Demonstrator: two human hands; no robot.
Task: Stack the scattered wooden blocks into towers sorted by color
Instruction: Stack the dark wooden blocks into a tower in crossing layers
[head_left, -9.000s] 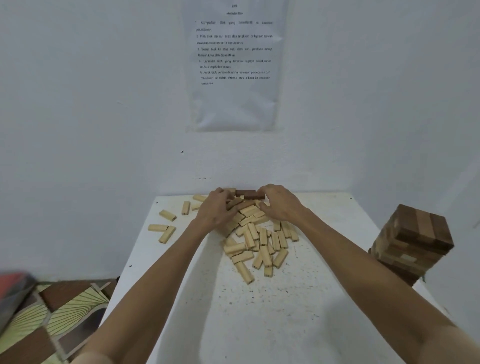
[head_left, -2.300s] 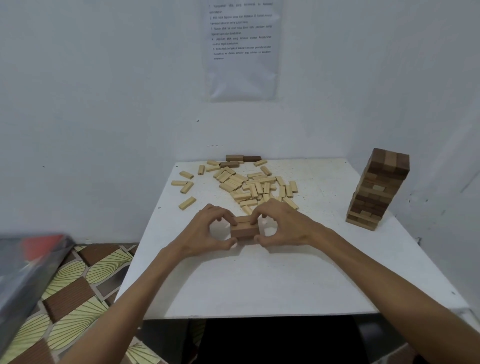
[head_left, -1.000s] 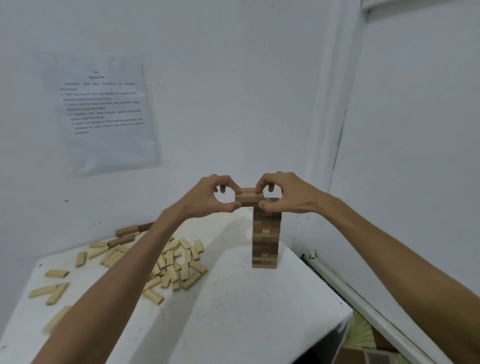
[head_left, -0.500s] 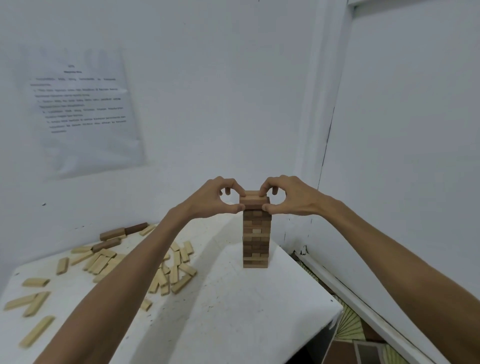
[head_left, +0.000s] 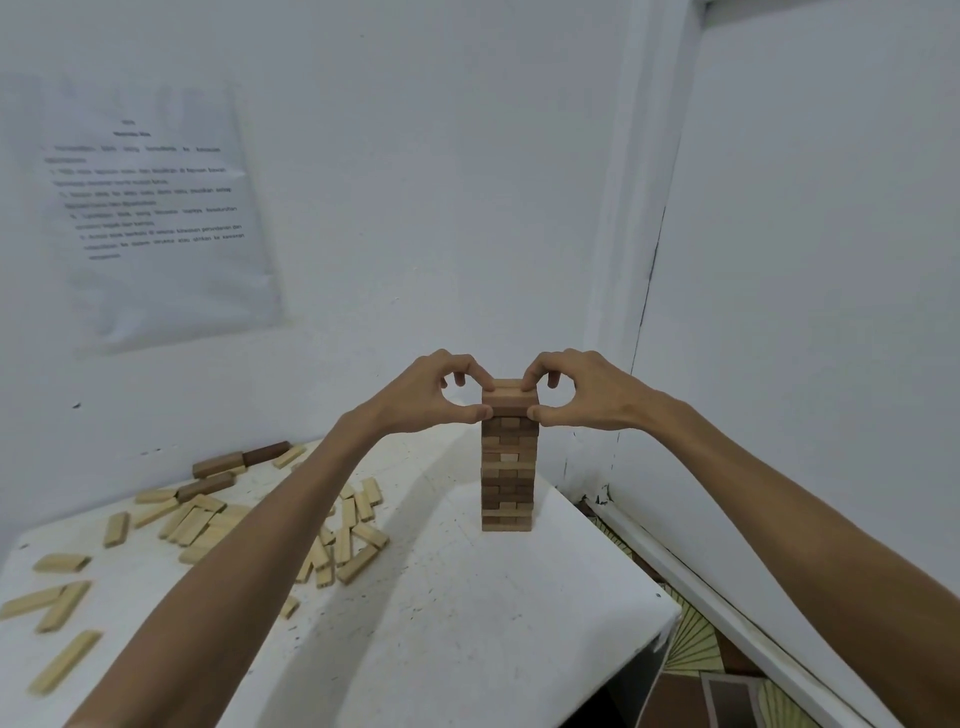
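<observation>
A tall tower of brown wooden blocks (head_left: 507, 478) stands near the far right corner of the white table (head_left: 467, 623). On its top sits a layer of brown blocks (head_left: 508, 396). My left hand (head_left: 434, 392) pinches that layer's left end between thumb and fingers. My right hand (head_left: 579, 389) pinches the right end the same way. Several light wooden blocks (head_left: 353, 525) lie scattered over the left part of the table, partly hidden by my left forearm. A few darker brown blocks (head_left: 239, 460) lie by the back wall.
White walls close in behind and to the right of the table, with a printed sheet (head_left: 150, 208) taped on the left. The table's right edge (head_left: 660, 618) drops to a patterned floor (head_left: 696, 660). The tower stands close to that edge.
Both hands have brought the brown block layer down onto the top of the tower. The view has shifted slightly; the tower stands as before.
</observation>
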